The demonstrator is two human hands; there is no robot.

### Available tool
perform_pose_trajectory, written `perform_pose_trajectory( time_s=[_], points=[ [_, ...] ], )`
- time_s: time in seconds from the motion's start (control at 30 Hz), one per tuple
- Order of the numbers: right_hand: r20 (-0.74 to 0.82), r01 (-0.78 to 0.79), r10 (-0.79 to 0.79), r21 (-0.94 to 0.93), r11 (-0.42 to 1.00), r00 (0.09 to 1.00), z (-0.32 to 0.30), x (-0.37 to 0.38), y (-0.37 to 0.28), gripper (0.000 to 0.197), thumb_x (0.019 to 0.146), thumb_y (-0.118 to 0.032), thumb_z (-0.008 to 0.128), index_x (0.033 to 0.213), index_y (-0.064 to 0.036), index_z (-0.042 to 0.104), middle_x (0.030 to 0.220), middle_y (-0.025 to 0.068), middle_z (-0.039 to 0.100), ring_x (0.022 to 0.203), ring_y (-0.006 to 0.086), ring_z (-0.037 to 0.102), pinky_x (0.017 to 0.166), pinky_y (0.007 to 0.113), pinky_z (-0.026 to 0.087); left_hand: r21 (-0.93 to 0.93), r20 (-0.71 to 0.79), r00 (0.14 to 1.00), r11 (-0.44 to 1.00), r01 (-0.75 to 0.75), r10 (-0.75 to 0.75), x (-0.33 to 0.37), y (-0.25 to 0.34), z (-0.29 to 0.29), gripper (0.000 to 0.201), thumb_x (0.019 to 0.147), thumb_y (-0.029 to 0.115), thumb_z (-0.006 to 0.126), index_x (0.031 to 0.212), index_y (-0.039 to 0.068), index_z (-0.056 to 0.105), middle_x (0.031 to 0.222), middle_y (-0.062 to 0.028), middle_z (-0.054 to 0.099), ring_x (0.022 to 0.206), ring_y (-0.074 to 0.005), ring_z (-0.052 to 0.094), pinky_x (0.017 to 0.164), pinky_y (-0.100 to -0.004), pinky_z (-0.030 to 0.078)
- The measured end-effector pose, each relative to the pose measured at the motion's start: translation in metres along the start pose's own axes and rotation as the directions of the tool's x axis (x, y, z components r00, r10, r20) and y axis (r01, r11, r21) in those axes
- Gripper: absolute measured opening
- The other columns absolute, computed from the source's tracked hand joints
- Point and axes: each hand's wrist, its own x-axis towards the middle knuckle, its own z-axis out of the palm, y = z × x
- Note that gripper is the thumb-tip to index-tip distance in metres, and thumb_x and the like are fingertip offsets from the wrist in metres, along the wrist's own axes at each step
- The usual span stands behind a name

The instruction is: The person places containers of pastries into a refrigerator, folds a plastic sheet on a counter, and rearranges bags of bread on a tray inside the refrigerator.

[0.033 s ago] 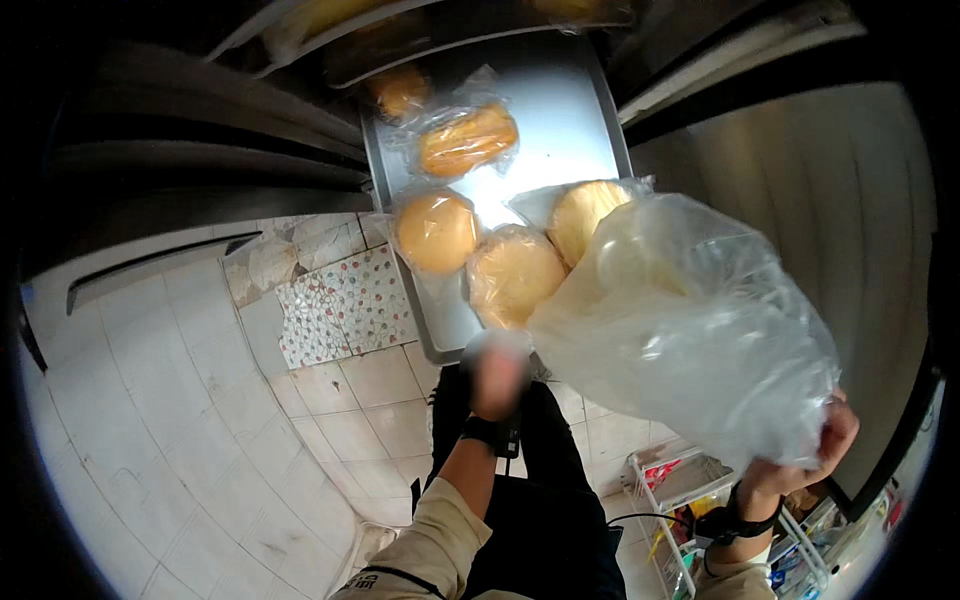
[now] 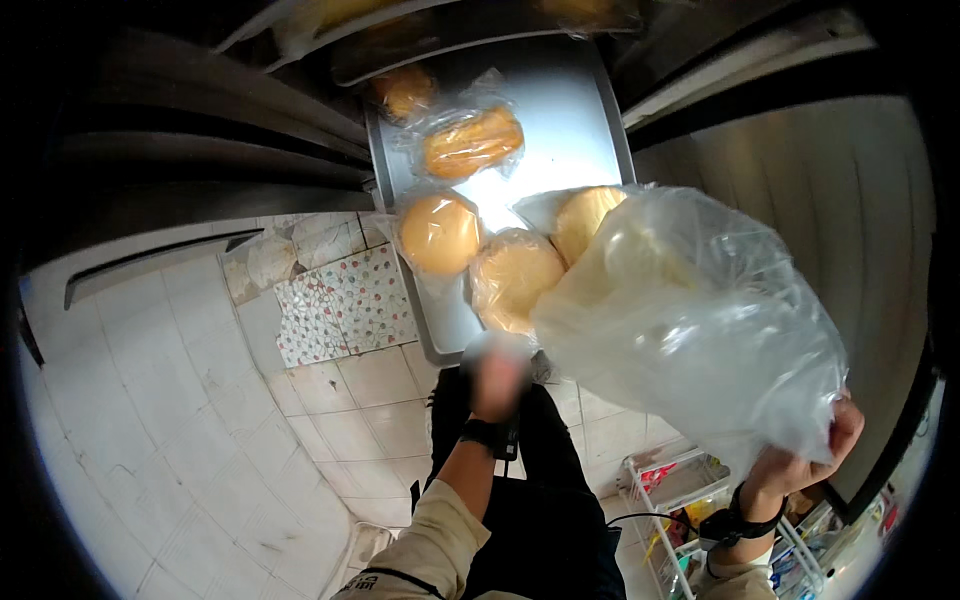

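Observation:
My right hand (image 2: 840, 438) is closed on the gathered end of a large clear plastic bag (image 2: 700, 320). The bag slants over the tray's right front corner, and something pale shows through its far end. At the near edge of the metal tray (image 2: 560, 110) is my left hand (image 2: 497, 382), its fingers smeared by blur. On the tray lie a round golden bun (image 2: 440, 235), a paler round bun (image 2: 517, 283) and a pale yellow bread piece (image 2: 588, 222) partly behind the bag, all in clear wrap. Further back are a wrapped oblong loaf (image 2: 474, 142) and a small brown bun (image 2: 405, 93).
Above the tray's far end is another shelf (image 2: 480, 40). A dark cabinet frame (image 2: 200, 215) stands at the left, a grey door panel (image 2: 820, 200) at the right. A white wire rack (image 2: 665, 490) with coloured packets stands lower right, on the tiled floor (image 2: 390, 390).
My right hand and the bag have shifted very slightly right. The bread on the tray lies as before, and my left hand stays at the tray's near edge.

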Motion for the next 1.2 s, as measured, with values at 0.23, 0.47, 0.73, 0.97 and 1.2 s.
perform_pose_trajectory(
  time_s=[0.23, 0.47, 0.73, 0.97, 1.2],
  points=[
    [0.05, -0.158, 0.15, 0.254, 0.954, 0.987, 0.09, 0.049, 0.007, 0.009, 0.086, 0.0, 0.052, 0.092, -0.006, 0.05, 0.079, -0.0029, 0.05, 0.071, 0.0049, 0.046, 0.063, 0.018, 0.037, 0.273, 0.153, 0.979, 0.946, -0.177, 0.139, -0.017, -0.033, -0.027, 0.022, 0.083, 0.009, 0.053, 0.104, 0.002, 0.049, 0.103, -0.0055, 0.053, 0.091, -0.0171, 0.054, 0.083, -0.0331, 0.047],
    [0.073, 0.182, -0.196, 0.169, 0.969, 0.978, 0.222, 0.066, 0.036, 0.009, 0.084, 0.002, 0.051, 0.091, -0.0038, 0.05, 0.083, -0.0002, 0.052, 0.071, 0.005, 0.046, 0.063, 0.017, 0.038, 0.388, 0.14, 0.99, 0.92, -0.048, -0.008, -0.017, -0.057, -0.055, 0.028, 0.084, 0.011, 0.054, 0.109, 0.001, 0.049, 0.111, -0.0072, 0.054, 0.096, -0.0197, 0.055, 0.083, -0.033, 0.047],
    [0.15, 0.27, -0.291, 0.149, 0.951, 0.945, 0.291, 0.07, 0.055, 0.015, 0.083, 0.006, 0.052, 0.096, 0.0, 0.047, 0.095, 0.0044, 0.05, 0.085, 0.0105, 0.047, 0.075, 0.02, 0.039, 0.367, 0.159, 0.987, 0.927, -0.078, 0.02, -0.014, -0.064, -0.055, 0.025, 0.088, 0.009, 0.046, 0.111, -0.002, 0.046, 0.114, -0.0096, 0.052, 0.104, -0.0234, 0.052, 0.092, -0.0333, 0.042],
    [0.499, 0.323, 0.017, -0.587, 0.742, 0.867, 0.278, 0.067, 0.072, 0.06, 0.074, -0.011, 0.068, 0.123, 0.003, 0.035, 0.117, 0.0176, 0.046, 0.109, 0.031, 0.044, 0.095, 0.037, 0.034, 0.807, 0.357, 0.927, 0.538, -0.245, -0.114, -0.018, -0.046, -0.055, 0.02, 0.089, 0.001, 0.039, 0.108, -0.001, 0.045, 0.096, -0.0106, 0.051, 0.084, -0.0183, 0.05, 0.08, -0.0291, 0.041],
    [0.888, 0.71, -0.399, 0.127, 0.693, 0.23, 0.356, -0.009, -0.06, 0.069, 0.071, -0.021, 0.063, 0.13, -0.0025, 0.031, 0.124, 0.0179, 0.044, 0.121, 0.0349, 0.036, 0.102, 0.045, 0.025, 0.802, 0.368, 0.919, 0.547, -0.239, -0.138, -0.023, -0.035, -0.045, 0.037, 0.094, 0.018, 0.035, 0.127, 0.002, 0.036, 0.126, -0.0142, 0.038, 0.117, -0.0254, 0.035, 0.1, -0.0364, 0.026]
  ],
)
